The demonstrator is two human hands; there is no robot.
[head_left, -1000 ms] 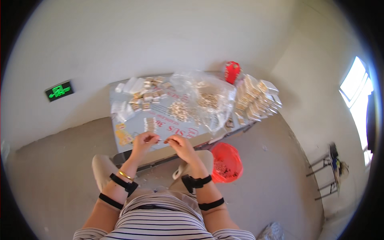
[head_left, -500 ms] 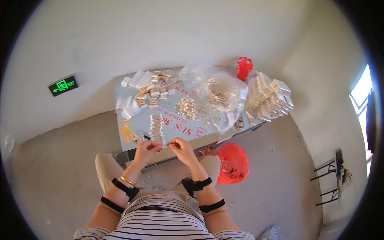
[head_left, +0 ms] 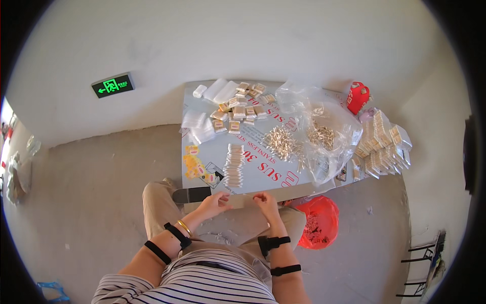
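Swab row, left hand, right hand nearby, either grip's closure too small to tell

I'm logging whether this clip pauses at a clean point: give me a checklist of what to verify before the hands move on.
1. Both hands visible: ok; left hand and right hand are near the table edge.
2. Hands apart: ok, a gap shows between them.
3. Fingers empty: cannot tell; anything pinched is too small.
4. Row of cotton swabs unobstructed: ok, neither hand covers it.
5. Loose swabs tidily lined up: not ok, they lie jumbled.
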